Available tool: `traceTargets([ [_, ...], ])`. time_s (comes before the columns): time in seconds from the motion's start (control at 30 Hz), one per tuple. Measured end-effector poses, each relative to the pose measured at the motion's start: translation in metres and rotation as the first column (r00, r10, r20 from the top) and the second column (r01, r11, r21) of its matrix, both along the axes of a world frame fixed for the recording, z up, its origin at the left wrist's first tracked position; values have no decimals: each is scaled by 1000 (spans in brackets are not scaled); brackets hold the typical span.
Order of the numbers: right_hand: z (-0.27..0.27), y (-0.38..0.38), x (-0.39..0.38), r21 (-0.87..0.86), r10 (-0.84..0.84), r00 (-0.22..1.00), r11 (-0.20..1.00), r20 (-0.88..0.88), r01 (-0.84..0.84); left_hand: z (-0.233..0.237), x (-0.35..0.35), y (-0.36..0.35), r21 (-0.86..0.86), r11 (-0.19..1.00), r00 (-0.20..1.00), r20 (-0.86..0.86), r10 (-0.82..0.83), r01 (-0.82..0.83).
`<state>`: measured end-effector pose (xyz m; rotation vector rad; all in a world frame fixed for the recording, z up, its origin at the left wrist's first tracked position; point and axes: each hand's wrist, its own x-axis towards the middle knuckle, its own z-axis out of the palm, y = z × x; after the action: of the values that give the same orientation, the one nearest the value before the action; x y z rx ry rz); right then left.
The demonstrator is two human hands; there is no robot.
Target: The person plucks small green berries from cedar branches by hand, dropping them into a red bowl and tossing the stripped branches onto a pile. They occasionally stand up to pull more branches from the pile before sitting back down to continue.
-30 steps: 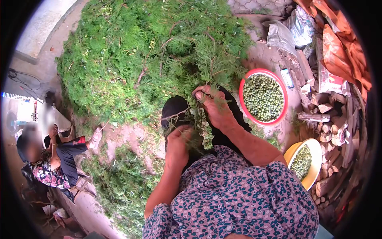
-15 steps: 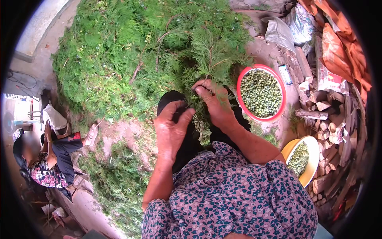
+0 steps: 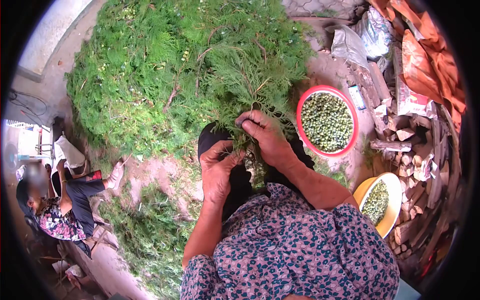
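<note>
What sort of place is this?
Probably a rural yard, outdoors: dirt ground, a big pile of green branches, stacked firewood, a red bowl of green berries. The left hand and right hand hold one branch.

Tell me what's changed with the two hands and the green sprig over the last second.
The left hand let go low on the sprig, opened, rose, and now pinches it again just below the right hand. The right hand kept its grip; the red basin and yellow bowl stayed put.
</note>
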<state>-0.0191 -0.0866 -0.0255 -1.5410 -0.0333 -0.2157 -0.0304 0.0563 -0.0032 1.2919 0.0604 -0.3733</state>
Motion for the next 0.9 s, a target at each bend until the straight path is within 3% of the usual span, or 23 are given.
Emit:
traceTargets([
  [0.03, -5, 1, 1, 164, 65, 997, 985, -49, -56, 2, 1, 1, -3, 1000, 1000, 5, 0, 0],
  [0.07, -5, 1, -1, 201, 102, 992, 976, -72, -85, 5, 1, 3, 38, 999, 999, -9, -36, 36],
  [0.13, -1, 2, -3, 214, 131, 988, 970, -75, -112, 5, -1, 7, 79, 994, 997, -28, -69, 71],
  [0.2, 3, 2, -4, 226, 163, 984, 964, -77, -142, 5, -1, 9, 120, 987, 990, 76, -121, 111],
  [0.33, 4, -3, -2, 208, 186, 979, 964, -90, -164, -4, 2, 17, 82, 993, 996, 26, -91, 88],
  [0.37, 4, -7, -1, 205, 154, 982, 970, -105, -130, -4, 3, 20, -50, 997, 998, -41, -57, 55],
  [0.4, 5, -14, 1, 17, 198, 979, 980, -39, -198, -5, 4, 22, -180, 984, 993, -110, -30, 10],
  [0.43, 8, -15, 2, 16, 202, 979, 979, -38, -202, -2, 5, 23, -181, 983, 994, -108, -26, 6],
  [0.5, 15, -16, 0, 71, 238, 970, 970, -45, -234, 3, 6, 24, -449, 893, 983, -175, -63, -23],
  [0.57, 16, -18, 2, 76, 269, 962, 961, -51, -264, 2, 8, 24, -512, 857, 981, -187, -42, -61],
  [0.63, 13, -16, 3, 80, 237, 972, 969, -7, -235, 0, 9, 23, -462, 869, 978, -182, 103, -178],
  [0.7, 16, -15, 3, 138, 275, 960, 954, -56, -266, 1, 10, 23, -465, 863, 973, -199, 115, -197],
  [0.77, 15, -13, 2, 200, 317, 943, 935, -103, -292, -4, 9, 25, -160, 983, 988, -141, 62, -85],
  [0.8, 13, -12, 3, 135, 306, 947, 947, -100, -292, -1, 4, 20, 3, 997, 987, -143, 72, -72],
  [0.83, 11, -11, 4, 69, 296, 950, 955, -96, -290, 0, 0, 16, 2, 997, 987, -144, 72, -73],
  [0.9, 11, -10, 6, 62, 307, 948, 951, -83, -303, -1, -5, 10, 141, 984, 994, -5, -105, 105],
])
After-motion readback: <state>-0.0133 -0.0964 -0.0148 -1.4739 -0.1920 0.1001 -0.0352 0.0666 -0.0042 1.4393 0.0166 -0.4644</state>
